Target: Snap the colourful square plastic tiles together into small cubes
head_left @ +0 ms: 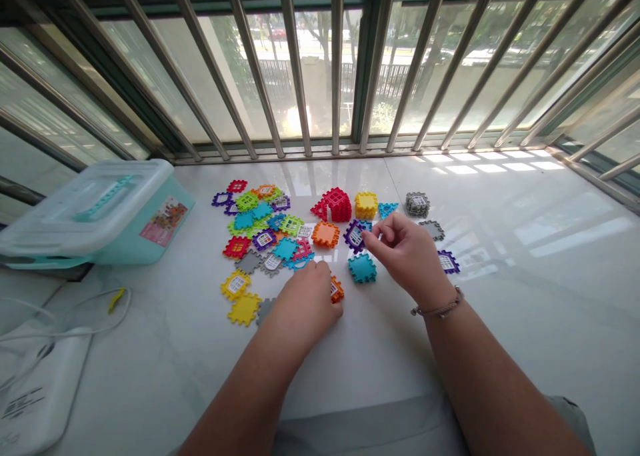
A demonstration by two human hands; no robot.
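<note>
My left hand [313,296] is closed at the near side of the pile, its fingers curled round an orange window tile [337,288] that they partly hide. My right hand [407,253] pinches the edge of a purple window tile [355,237] between thumb and finger, with a blue tile partly showing behind it. Close to both hands are a teal tile stack [362,268] and an orange stack [325,234]. Just beyond stand a red stack [339,205] and a yellow stack [367,205].
Mixed notched tiles [264,239] lie loose on the left. A grey stack [417,203], a grey tile [432,230] and a purple tile [449,261] are on the right. A lidded teal box [115,233], a white device [47,383] with cables and metal bars [295,69] surround the white surface.
</note>
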